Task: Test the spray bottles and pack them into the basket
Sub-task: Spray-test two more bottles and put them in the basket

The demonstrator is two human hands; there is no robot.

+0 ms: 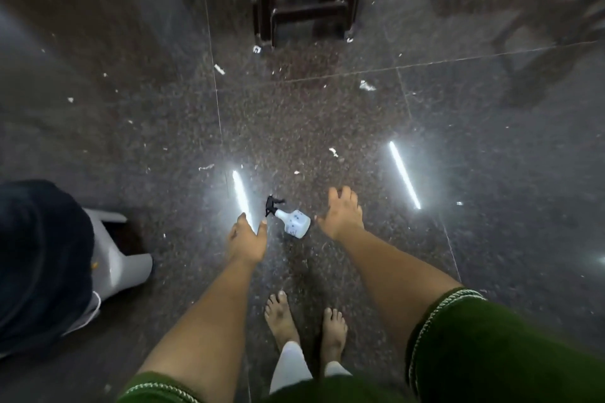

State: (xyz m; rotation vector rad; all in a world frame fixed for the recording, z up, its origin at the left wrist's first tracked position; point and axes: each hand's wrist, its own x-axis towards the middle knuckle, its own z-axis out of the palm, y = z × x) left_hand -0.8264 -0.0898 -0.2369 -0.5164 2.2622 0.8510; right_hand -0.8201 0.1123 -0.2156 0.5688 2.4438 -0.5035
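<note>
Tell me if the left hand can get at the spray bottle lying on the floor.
Probably yes: the left hand hangs open just beside the spray bottle, near its black trigger, with only bare floor between.

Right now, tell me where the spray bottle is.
The spray bottle lies on its side on the dark floor, between the left hand and right hand.

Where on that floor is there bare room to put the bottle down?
Bare tile lies right of the right hand, toward the light streak, and between the spray bottle and the wooden stool, apart from paper scraps. It is crowded lower left, by the grey plastic seat.
</note>
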